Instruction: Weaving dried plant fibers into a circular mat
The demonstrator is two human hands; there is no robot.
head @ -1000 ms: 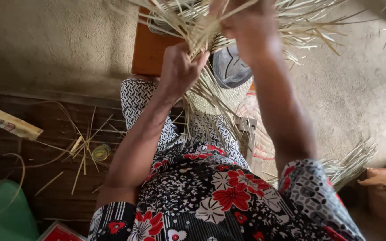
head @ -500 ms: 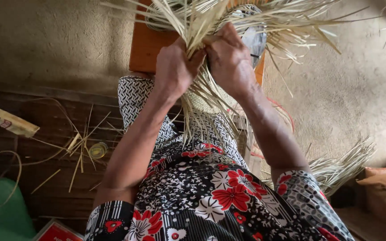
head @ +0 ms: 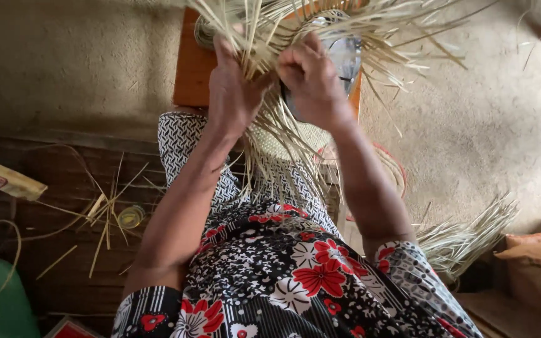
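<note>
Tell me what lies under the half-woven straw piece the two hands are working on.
Under the woven straw piece shows an orange-brown wooden stool and a grey rounded object. The left hand, right hand and loose strands cover the rest, so what the grey object is cannot be told.

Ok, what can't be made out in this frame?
Head view only:
- Woven piece: its shape is hidden by both hands and the loose straw strips, and its top is cut off by the frame edge.
- Left hand and right hand: fingertips are buried in straw, so the grip is unclear.
</note>
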